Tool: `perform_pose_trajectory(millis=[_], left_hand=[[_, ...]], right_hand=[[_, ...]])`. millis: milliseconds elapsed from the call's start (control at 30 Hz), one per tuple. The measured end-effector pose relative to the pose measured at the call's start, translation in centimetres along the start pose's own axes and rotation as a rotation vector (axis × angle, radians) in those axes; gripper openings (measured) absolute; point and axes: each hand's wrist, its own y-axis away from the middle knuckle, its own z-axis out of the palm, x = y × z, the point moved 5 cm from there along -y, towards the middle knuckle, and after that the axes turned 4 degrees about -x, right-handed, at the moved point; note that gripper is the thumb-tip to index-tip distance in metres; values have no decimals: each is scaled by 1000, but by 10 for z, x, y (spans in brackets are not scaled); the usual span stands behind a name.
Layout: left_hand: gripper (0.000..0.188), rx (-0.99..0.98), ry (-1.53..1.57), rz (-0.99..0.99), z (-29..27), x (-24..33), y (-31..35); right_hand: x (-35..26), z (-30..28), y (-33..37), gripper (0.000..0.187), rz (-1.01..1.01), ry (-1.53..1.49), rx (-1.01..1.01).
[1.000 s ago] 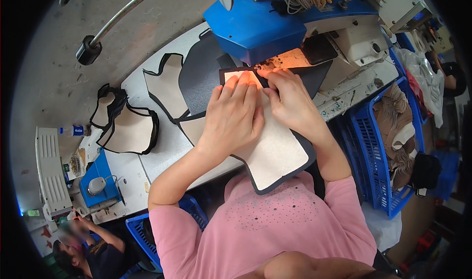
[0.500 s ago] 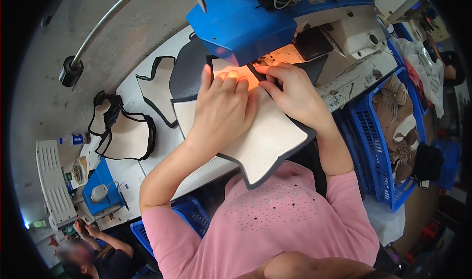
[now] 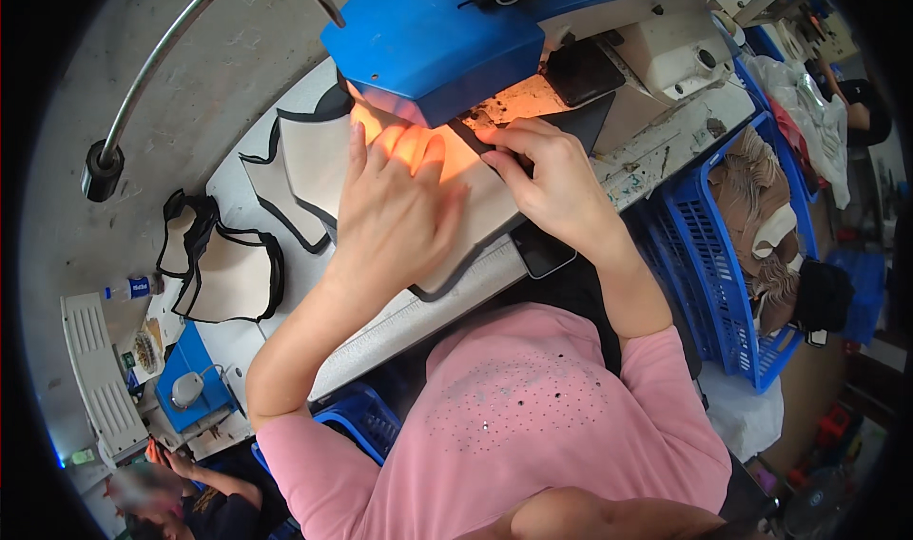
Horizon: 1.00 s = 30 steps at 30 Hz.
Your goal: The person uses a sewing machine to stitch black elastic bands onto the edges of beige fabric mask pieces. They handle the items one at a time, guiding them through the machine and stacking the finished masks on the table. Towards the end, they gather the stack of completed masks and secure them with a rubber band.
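Observation:
A cream panel (image 3: 480,219) with a black border lies under a blue-headed machine (image 3: 433,50), its far part lit orange by the machine's lamp. My left hand (image 3: 395,212) rests flat on it, fingers stretched toward the machine head. To the right, my right hand (image 3: 556,179) is closed, thumb and forefinger pinching the panel's black edge close to the lit machine bed. The spot under the machine head is hidden from me.
Another black-edged cream piece (image 3: 281,193) and a bundle of such pieces (image 3: 228,274) lie left. A dark phone-like slab (image 3: 540,253) sits at the table edge. Right stands a blue crate (image 3: 709,226) with brown pieces. A co-worker (image 3: 204,502) sits lower left.
The cream panel has turned and shifted up and left under the machine head. My left hand has moved left with it, its fingers more spread. The right hand stays at the edge.

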Motion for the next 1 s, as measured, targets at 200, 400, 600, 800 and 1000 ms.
perform_pose_trajectory(millis=[200, 400, 600, 800, 1000], left_hand=[[32, 87, 97, 59, 5, -18, -1], [25, 13, 232, 90, 8, -42, -14], [24, 34, 182, 190, 5, -56, -18], [28, -42, 85, 55, 2, -43, -14], [29, -66, 40, -41, 1, -6, -3]], right_hand=[[4, 4, 1, 19, -1, 2, 40], [4, 2, 2, 18, -35, 3, 58], [-1, -6, 9, 16, -43, 22, 41], [0, -10, 14, 15, -67, 52, 27], [-8, -8, 14, 13, -118, 54, 17]])
